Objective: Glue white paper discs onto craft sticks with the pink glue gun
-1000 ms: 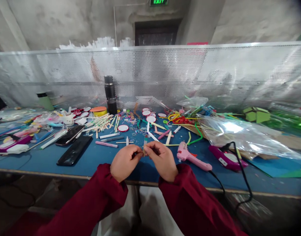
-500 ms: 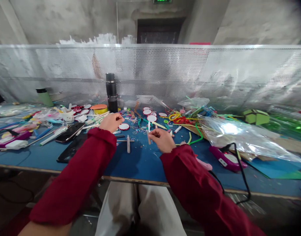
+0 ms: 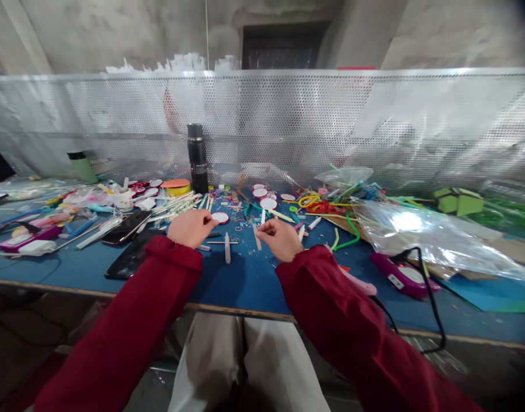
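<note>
My left hand (image 3: 192,227) rests on the blue table (image 3: 254,286) with its fingers curled; what they hold, if anything, is hidden. It lies beside a pile of wooden sticks (image 3: 181,205) and a red-rimmed white disc (image 3: 220,217). My right hand (image 3: 282,237) pinches a thin wooden stick (image 3: 256,236) that slants down to the tabletop. Between the two hands a pale stick (image 3: 227,250) lies flat, crossed by a thinner one. Dark red sleeves cover both arms.
A black flask (image 3: 197,157) stands at the back before a perforated metal screen (image 3: 374,126). Two dark phones (image 3: 127,226) (image 3: 129,258) lie on the left. A purple device (image 3: 400,274) with a black cable, a pink glue gun (image 3: 357,284) and a clear plastic bag (image 3: 421,234) are on the right.
My hands were together near the table edge, both pinching one small piece. They have parted and moved forward; the left reached to the stick pile, then drew back slightly. The right keeps the stick.
</note>
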Motion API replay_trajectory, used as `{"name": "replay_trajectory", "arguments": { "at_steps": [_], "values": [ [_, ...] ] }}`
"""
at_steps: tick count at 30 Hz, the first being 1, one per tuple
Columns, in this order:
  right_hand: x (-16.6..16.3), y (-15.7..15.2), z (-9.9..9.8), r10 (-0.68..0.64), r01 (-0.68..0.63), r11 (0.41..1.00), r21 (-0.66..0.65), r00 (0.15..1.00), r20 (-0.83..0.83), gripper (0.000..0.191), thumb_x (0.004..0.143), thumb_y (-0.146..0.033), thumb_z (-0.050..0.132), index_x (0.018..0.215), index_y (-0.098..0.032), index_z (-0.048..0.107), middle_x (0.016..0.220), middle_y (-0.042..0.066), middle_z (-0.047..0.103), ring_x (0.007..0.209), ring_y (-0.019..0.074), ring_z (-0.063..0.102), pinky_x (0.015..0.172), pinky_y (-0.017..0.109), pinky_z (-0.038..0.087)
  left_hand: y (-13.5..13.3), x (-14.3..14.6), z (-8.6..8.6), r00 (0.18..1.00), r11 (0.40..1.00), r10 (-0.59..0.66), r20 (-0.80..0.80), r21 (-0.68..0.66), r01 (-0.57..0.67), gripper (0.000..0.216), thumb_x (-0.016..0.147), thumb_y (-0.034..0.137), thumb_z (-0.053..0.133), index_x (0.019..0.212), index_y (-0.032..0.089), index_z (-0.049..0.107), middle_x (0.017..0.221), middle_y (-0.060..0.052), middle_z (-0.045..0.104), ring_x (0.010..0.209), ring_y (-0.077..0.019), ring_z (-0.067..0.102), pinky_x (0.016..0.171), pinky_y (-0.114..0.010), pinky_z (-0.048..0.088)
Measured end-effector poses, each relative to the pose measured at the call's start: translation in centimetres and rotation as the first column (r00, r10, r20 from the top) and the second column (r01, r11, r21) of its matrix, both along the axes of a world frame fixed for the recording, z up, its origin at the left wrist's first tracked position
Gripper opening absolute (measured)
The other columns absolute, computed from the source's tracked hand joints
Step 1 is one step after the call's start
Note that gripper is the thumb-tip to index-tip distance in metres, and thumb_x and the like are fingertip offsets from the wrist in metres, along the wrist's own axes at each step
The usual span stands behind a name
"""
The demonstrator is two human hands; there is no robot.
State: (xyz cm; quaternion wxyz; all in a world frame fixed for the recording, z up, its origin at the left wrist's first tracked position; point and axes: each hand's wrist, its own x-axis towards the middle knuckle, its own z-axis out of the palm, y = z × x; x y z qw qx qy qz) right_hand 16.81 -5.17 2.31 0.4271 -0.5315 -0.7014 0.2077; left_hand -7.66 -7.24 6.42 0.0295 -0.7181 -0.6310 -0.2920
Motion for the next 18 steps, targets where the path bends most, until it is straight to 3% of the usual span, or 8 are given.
{"name": "replay_trajectory", "arguments": {
  "at_steps": [5, 12, 18],
  "values": [
    [-2.0, -0.2, -0.6, 0.012, -0.007, 0.998, -0.064, 0.996, 0.084, 0.014, 0.073, -0.034, 0.066, 0.070, -0.021, 0.061, 0.068, 0.000, 0.066, 0.064, 0.0152, 0.060, 0.057, 0.027, 0.041, 2.6, 0.0, 1.1, 1.000, 0.998, 0.003, -0.005, 0.063, -0.002, 0.025, 0.082, 0.043, 0.059, 0.072, 0.022, 0.067, 0.074, -0.005, 0.066, 0.066, -0.0183, 0.055, 0.056, -0.027, 0.028],
    [-4.4, -0.7, -1.4, -0.012, 0.027, 0.996, -0.081, 0.985, 0.175, 0.010, 0.073, -0.030, 0.066, 0.071, -0.021, 0.062, 0.071, 0.000, 0.066, 0.067, 0.0153, 0.058, 0.057, 0.027, 0.037, 4.6, -0.4, -0.8, 0.999, 0.998, 0.014, 0.039, 0.063, -0.017, 0.024, 0.084, 0.041, 0.055, 0.075, 0.022, 0.067, 0.074, -0.005, 0.066, 0.068, -0.0187, 0.056, 0.057, -0.028, 0.029],
    [-5.6, 0.1, -2.4, -0.056, 0.076, 0.994, -0.072, 0.966, 0.252, 0.009, 0.074, -0.029, 0.065, 0.071, -0.022, 0.062, 0.072, -0.001, 0.065, 0.069, 0.0142, 0.058, 0.058, 0.025, 0.035, 5.0, -1.2, -1.0, 0.998, 0.996, 0.056, 0.043, 0.072, -0.059, 0.026, 0.085, 0.043, 0.053, 0.078, 0.022, 0.068, 0.074, -0.004, 0.066, 0.071, -0.0189, 0.058, 0.059, -0.028, 0.032]
  ]
}}
